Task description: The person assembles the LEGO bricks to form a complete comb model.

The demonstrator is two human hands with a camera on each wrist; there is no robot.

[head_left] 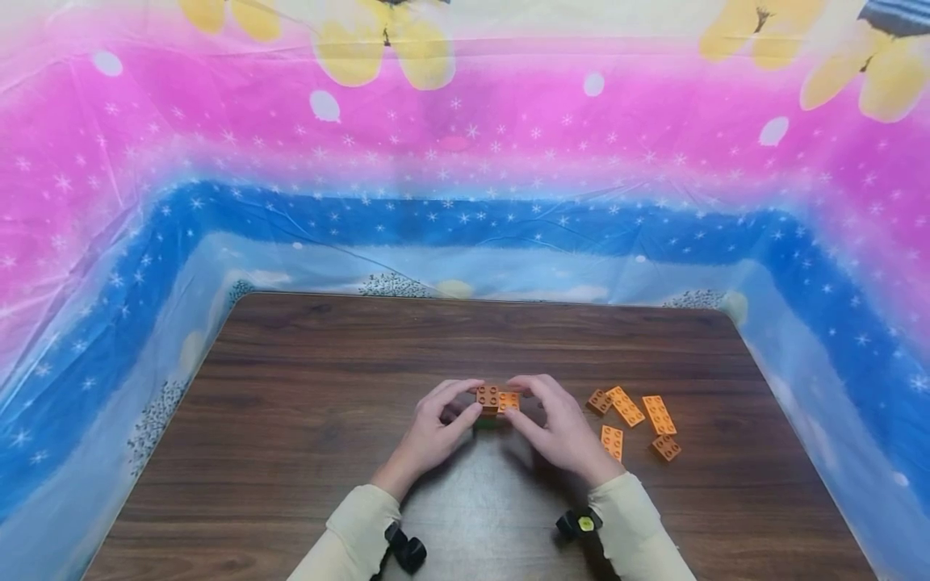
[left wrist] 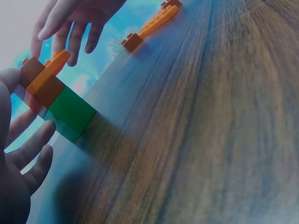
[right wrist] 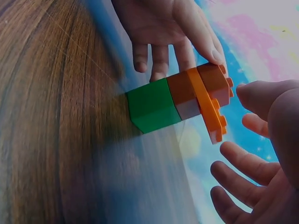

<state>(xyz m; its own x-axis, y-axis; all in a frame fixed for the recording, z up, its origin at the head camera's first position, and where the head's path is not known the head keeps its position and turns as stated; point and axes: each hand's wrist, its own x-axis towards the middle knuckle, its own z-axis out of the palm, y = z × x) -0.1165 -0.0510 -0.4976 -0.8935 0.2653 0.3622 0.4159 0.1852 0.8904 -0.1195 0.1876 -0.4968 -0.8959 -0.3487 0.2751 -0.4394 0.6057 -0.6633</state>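
A small brick stack (head_left: pixel 495 401) stands on the wooden table (head_left: pixel 305 452) between my hands. In the right wrist view it has a green base (right wrist: pixel 152 106), an orange brick, a thin orange plate (right wrist: pixel 205 102) that juts out to one side, and an orange brick on top. My left hand (head_left: pixel 471 401) pinches the top of the stack between thumb (left wrist: pixel 9 80) and forefinger. My right hand (head_left: pixel 517 399) hovers just right of the stack, fingers (right wrist: pixel 243 165) spread and relaxed, thumb close to the jutting plate, holding nothing.
Several loose orange bricks (head_left: pixel 629 407) lie on the table right of my right hand. A bright plastic sheet (head_left: pixel 465 234) rises like a wall round the table's far and side edges. Bare wood lies to the left and behind the stack.
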